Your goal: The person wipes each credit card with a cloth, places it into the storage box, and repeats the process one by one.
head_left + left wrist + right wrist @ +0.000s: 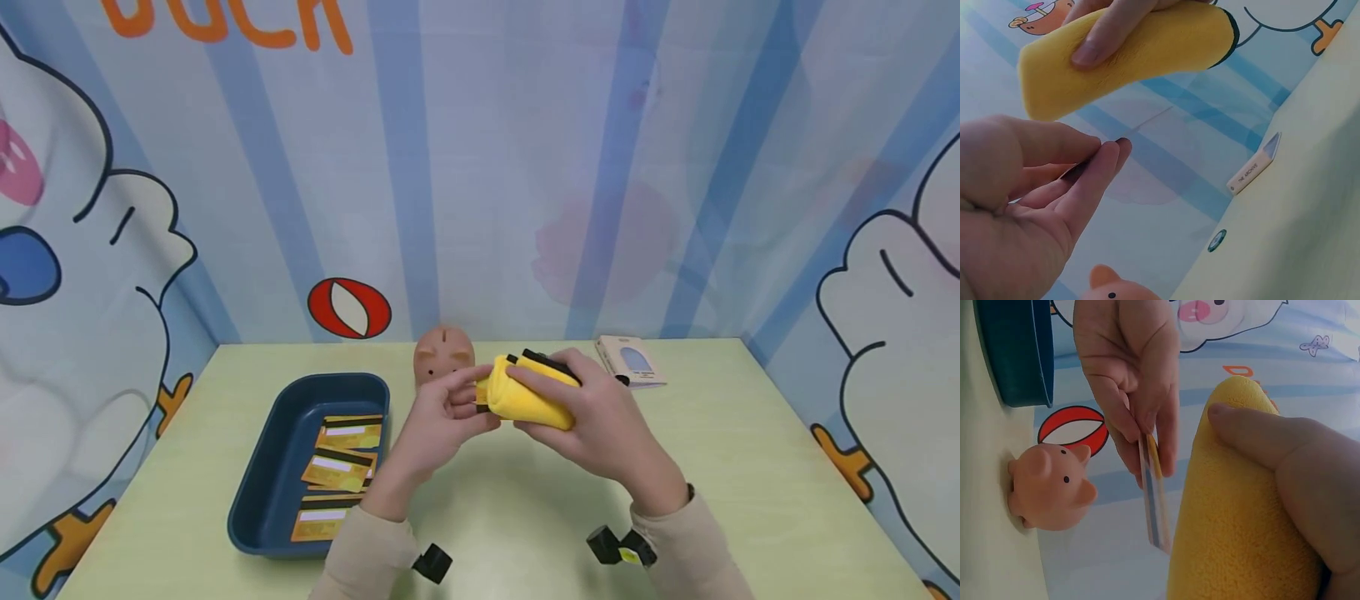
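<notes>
My left hand (442,412) pinches a thin gold card (1155,506) with a dark stripe between thumb and fingertips. The card shows edge-on in the left wrist view and sideways in the right wrist view. To its right, my right hand (603,421) grips a soft yellow plush bundle (525,398) with black trim along its top. The thumb presses into the fuzzy side of the bundle in the right wrist view. In the head view the card overlaps the bundle's left end; both are held up over the table.
A dark blue tray (258,475) at left holds several gold striped cards (351,432). Behind my hands stands a pink piggy bank (442,354). A small pale box or booklet (628,362) lies at the back right, with a small round disc (1217,240) near it.
</notes>
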Demonstrator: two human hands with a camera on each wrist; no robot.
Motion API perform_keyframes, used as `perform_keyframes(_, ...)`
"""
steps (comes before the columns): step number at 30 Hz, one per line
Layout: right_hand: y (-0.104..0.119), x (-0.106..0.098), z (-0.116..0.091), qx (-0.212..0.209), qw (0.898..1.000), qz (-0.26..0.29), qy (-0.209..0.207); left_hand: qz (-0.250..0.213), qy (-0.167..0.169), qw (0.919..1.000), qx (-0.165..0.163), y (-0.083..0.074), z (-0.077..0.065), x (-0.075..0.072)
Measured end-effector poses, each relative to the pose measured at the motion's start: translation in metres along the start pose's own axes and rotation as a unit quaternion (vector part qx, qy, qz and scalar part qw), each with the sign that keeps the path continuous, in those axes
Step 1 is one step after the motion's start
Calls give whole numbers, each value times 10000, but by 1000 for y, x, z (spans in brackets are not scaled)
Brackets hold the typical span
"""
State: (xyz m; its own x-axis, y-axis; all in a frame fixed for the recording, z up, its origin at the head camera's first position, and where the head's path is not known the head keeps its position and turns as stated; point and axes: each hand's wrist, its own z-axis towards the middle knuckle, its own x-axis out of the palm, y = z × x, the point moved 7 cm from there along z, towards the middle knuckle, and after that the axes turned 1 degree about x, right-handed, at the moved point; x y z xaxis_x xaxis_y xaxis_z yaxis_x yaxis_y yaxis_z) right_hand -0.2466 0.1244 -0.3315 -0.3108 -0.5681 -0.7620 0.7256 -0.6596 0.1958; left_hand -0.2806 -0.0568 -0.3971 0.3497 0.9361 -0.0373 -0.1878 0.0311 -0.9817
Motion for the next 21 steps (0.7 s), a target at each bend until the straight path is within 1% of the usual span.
perform_keyframes(3, 7, 7, 0, -166, 9998, 42, 30, 32, 197, 9998, 81, -1, -1, 6)
perform_keyframes(6, 11, 14, 0, -305, 9995, 61, 52, 79, 283, 9994, 208, -3, -2, 10)
perform_keyframes(10, 14, 20, 0, -357, 9993, -10, 131, 236, 211, 9987, 400, -6, -4, 10)
perform_keyframes(14, 13, 22, 0, -300, 9991, -203, 217, 188, 184, 9983, 520, -10, -5, 8)
perform_keyframes(17, 12, 22, 1, -254, 9987, -337, 268, 62, 146, 9985, 520, -13, -4, 6)
perform_keyframes(21, 9, 18, 2, -191, 9986, -410, 269, -59, -1, 9988, 490, -18, -5, 3)
